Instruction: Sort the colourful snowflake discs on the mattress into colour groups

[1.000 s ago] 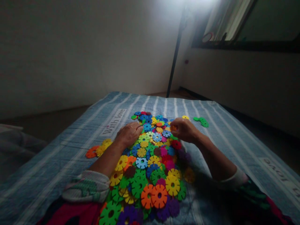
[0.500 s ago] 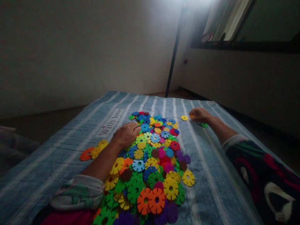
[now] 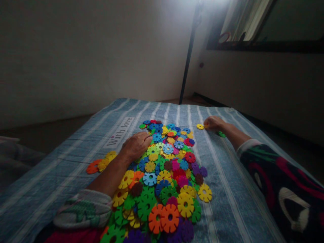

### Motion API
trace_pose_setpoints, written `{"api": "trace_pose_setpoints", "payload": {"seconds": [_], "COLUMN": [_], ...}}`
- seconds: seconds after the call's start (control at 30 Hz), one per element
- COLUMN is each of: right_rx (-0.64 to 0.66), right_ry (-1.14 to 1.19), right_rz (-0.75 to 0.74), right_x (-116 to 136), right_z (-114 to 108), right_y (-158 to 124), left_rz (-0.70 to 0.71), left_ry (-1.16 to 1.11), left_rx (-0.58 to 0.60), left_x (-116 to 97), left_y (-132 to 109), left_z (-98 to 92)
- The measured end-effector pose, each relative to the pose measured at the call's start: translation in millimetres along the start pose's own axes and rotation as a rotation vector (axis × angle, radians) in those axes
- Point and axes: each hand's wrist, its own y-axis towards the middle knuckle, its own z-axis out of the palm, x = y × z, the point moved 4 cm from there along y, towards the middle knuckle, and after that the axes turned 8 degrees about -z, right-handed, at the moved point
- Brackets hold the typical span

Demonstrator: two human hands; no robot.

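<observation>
Many flat, notched plastic flower discs (image 3: pixel 170 217) in mixed colours lie in a long heap on the striped cloth. My left hand (image 3: pixel 136 145) rests at the heap's left side, fingers curled and closed against the discs; anything in them is hidden. To the right of the heap, my right hand (image 3: pixel 214 123) is closed in a pinch on a yellow-orange flower disc (image 3: pixel 206 126). Beside that disc a yellow flower disc (image 3: pixel 200 127) lies flat on the cloth. Green discs (image 3: pixel 221 134) lie just under my right wrist.
Orange and yellow discs (image 3: pixel 93 166) lie apart, left of my left forearm. The blue cloth (image 3: pixel 68 162) bears a "With love" print (image 3: pixel 119 132). A dark pole (image 3: pixel 186 67) stands behind the far edge, near the wall and a window (image 3: pixel 246 20).
My right hand has shifted very slightly left, nearer the loose yellow disc. The view has tilted a little. My left hand stays in place on the heap.
</observation>
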Motion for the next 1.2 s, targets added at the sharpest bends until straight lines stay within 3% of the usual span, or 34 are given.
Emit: {"api": "trace_pose_setpoints", "payload": {"seconds": [0.4,0.53,0.63,0.77,0.87,0.97,1.07,1.2], "right_rx": [0.011,-0.083,-0.261,-0.425,-0.396,-0.377,-0.394,-0.355], "right_ry": [0.069,0.12,0.198,0.265,0.254,0.13,-0.012,-0.081], "right_rz": [0.022,0.036,0.058,0.002,-0.124,-0.083,0.024,0.182], "right_x": [-3.4,-7.5,-4.4,27.6,66.0,85.1,74.1,32.3], "right_z": [0.5,-15.2,-34.2,-37.5,-15.9,5.3,9.6,4.9], "right_y": [4.2,-1.5,-14.8,-45.1,-66.9,-79.3,-78.8,-64.2], "left_rz": [0.001,0.009,0.011,0.028,0.036,0.034,0.04,0.03], "left_ry": [-0.044,-0.045,-0.023,0.002,-0.012,-0.018,-0.021,-0.026], "left_rx": [-0.042,-0.039,-0.043,-0.033,-0.043,-0.05,-0.042,-0.041], "left_x": [0.2,0.6,2.4,4.5,5.2,4.9,3.5,2.7], "left_y": [-0.6,-0.7,0.0,1.8,2.3,1.5,0.4,0.3], "left_z": [-1.7,-1.2,0.6,3.1,2.2,0.3,-0.8,-1.3]}}
